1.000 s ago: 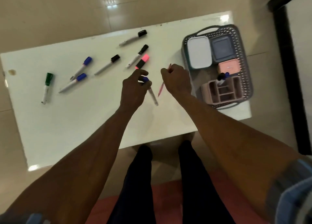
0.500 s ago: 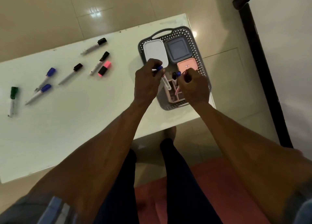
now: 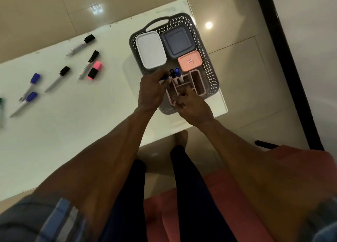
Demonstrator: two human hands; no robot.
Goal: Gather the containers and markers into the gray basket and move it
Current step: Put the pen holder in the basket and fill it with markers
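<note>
Pinching a blue-capped marker (image 3: pixel 165 77) in my left hand (image 3: pixel 152 91), right hand (image 3: pixel 190 103) unclear, I risked tipping the pink organizer (image 3: pixel 197 84).

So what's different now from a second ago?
Both hands went from the table's middle to the gray basket. The left hand carried its blue-capped marker over to the pink organizer, where two markers stand. The right hand no longer shows its pink pen. The other markers and lidded containers stayed put.
</note>
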